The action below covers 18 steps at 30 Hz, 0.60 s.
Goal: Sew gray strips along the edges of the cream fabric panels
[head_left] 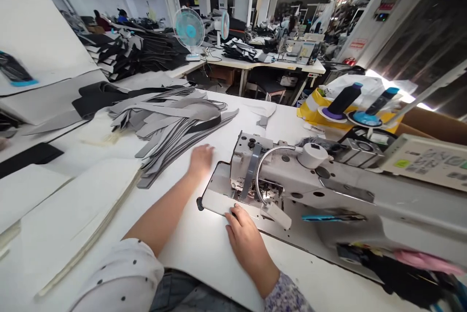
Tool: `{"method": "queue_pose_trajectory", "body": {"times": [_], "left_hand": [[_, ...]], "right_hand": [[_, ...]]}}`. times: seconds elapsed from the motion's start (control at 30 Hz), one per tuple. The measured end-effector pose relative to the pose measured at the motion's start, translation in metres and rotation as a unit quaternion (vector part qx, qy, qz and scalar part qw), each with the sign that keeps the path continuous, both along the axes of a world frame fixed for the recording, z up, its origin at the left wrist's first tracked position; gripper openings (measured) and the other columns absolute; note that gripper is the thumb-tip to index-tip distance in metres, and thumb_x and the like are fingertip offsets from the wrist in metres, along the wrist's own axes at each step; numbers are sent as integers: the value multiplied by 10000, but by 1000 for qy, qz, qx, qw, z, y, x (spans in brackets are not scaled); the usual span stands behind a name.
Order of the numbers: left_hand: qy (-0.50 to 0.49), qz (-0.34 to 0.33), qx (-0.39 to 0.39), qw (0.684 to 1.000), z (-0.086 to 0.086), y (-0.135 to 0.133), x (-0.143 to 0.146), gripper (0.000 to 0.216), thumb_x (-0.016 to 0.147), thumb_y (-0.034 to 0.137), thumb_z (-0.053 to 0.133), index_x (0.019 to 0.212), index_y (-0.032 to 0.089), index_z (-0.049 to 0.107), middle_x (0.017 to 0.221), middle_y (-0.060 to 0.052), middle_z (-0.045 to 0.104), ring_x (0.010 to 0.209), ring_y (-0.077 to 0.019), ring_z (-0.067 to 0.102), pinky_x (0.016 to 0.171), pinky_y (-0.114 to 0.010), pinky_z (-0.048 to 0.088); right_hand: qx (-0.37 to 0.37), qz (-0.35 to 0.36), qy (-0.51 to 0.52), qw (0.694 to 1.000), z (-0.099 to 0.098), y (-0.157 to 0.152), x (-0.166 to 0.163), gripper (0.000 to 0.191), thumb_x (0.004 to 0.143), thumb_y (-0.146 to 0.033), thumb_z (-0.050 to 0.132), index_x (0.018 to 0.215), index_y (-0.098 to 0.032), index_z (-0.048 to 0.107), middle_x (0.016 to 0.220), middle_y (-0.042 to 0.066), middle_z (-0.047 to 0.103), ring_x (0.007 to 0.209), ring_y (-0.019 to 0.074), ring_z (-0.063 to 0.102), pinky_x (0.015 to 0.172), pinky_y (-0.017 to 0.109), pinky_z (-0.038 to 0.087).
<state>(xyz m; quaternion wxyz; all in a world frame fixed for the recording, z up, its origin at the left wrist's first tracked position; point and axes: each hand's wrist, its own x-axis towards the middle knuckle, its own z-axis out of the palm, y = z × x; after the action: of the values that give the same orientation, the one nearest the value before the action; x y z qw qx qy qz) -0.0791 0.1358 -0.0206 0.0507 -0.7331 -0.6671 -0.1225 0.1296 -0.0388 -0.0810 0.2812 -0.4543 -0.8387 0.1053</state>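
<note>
My left hand [202, 159] is over the white table, between the pile of grey fabric strips [178, 117] and the head of a sewing machine [251, 161]. Motion smears its fingers, and I cannot make out whether it holds anything. My right hand [246, 239] lies at the front edge of the machine's bed plate [219, 200], fingers stretched out and resting on it. A small dark spot shows by its fingertips, too small to name. A bendable metal lamp neck [260, 171] curves down beside the needle area, which is lit and partly hidden.
Stacked white sheets [87, 210] lie at left. Black thread cones [345, 100] stand behind the machine, near a yellow bag [310, 108]. Blue-handled tweezers [321, 217] rest on the machine bed; dark cloth [397, 273] is at lower right. Fans [189, 30] stand on a farther table.
</note>
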Motion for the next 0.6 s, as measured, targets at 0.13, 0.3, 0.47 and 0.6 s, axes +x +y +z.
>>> {"method": "queue_pose_trajectory", "body": {"times": [0.13, 0.3, 0.47, 0.6], "left_hand": [[38, 206, -88, 974, 33, -4, -93, 394, 860, 156, 384, 1174, 43, 595, 1218, -288, 573, 1130, -361, 548, 913, -507, 409], [17, 191, -181, 965, 53, -17, -142, 322, 832, 247, 446, 1010, 124, 685, 1079, -184, 675, 983, -297, 619, 824, -394, 476], [-55, 52, -219, 973, 52, -68, -98, 342, 851, 352, 473, 1087, 239, 694, 1163, -50, 685, 1028, -218, 621, 849, -285, 474], [-106, -253, -330, 903, 46, -159, -32, 249, 837, 294, 501, 924, 296, 735, 905, -20, 711, 847, -190, 636, 781, -288, 471]], "right_hand": [[12, 6, 1, 1000, 4, 2, -1, 298, 894, -88, 500, 1167, -157, 597, 1196, 141, 609, 1216, 274, 541, 1012, 446, 494], [25, 4, 5, 1000, 1, 3, -1, 280, 900, -97, 507, 1153, -153, 614, 1174, 137, 618, 1195, 270, 553, 1006, 443, 496], [61, 5, -19, 998, -1, -3, -5, 338, 895, -85, 516, 1217, -150, 598, 1190, 149, 620, 1162, 279, 578, 977, 456, 513], [98, 58, -56, 992, 11, -10, -15, 428, 890, -89, 576, 1298, -217, 563, 1424, 155, 467, 1319, 312, 437, 1012, 499, 471]]}}
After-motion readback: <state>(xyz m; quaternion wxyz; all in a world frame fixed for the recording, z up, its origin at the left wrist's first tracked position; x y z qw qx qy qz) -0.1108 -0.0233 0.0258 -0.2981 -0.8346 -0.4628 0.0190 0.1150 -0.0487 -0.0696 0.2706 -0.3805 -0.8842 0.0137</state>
